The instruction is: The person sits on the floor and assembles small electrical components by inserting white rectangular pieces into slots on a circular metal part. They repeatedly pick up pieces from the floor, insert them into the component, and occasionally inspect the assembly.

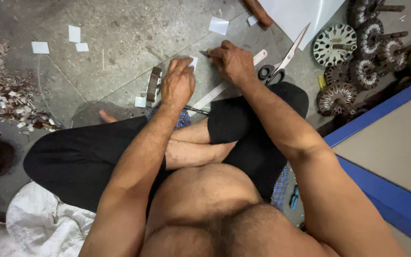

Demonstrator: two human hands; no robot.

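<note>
Centre frame: your left hand [177, 84] pressed flat on small white paper piece [193, 62] beside ruler [224, 86]; your right hand [230, 61] clenched on thin blade [204, 54]. Step, judged: trimming paper on floor. Next stroke needs steady hold-down, blade along edge. Scissors [278, 66] lie right.

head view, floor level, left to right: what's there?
Pile of scraps → white paper squares → stacked metal piece → left hand → right hand → scissors → wound motor stators → blue-edged board.
</note>
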